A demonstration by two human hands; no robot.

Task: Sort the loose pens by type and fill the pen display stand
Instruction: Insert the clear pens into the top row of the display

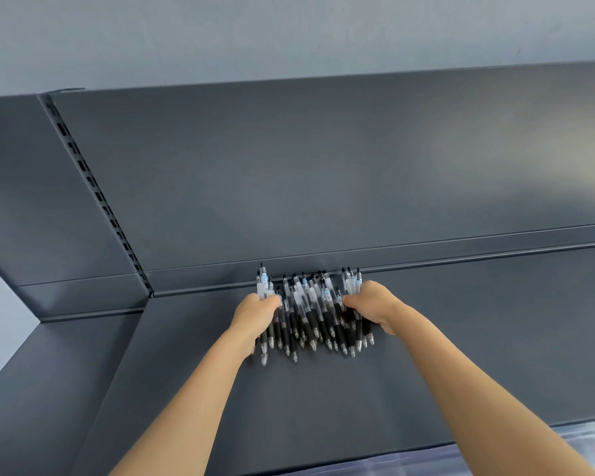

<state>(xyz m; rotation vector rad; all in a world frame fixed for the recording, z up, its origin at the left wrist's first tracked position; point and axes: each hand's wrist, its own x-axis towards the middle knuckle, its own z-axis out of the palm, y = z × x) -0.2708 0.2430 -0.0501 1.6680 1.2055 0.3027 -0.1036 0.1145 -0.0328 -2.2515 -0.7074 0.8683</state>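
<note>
Gathering step: left hand (256,316) and right hand (375,305) are squeezing the pens (315,314) from both sides, fingers curling round the outer ones. The pile is lying by the shelf (461,338) back edge. All are looking like 1 type, clear barrel and black grip. Next is probably calling for a level lift so none slip. The display stand isn't showing. Barrel labels are too small to read.

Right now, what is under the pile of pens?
The pile of pens lies on the dark grey shelf, which shows all round it. The left hand and right hand hold its sides. Whatever lies beneath the pens themselves is covered.
</note>
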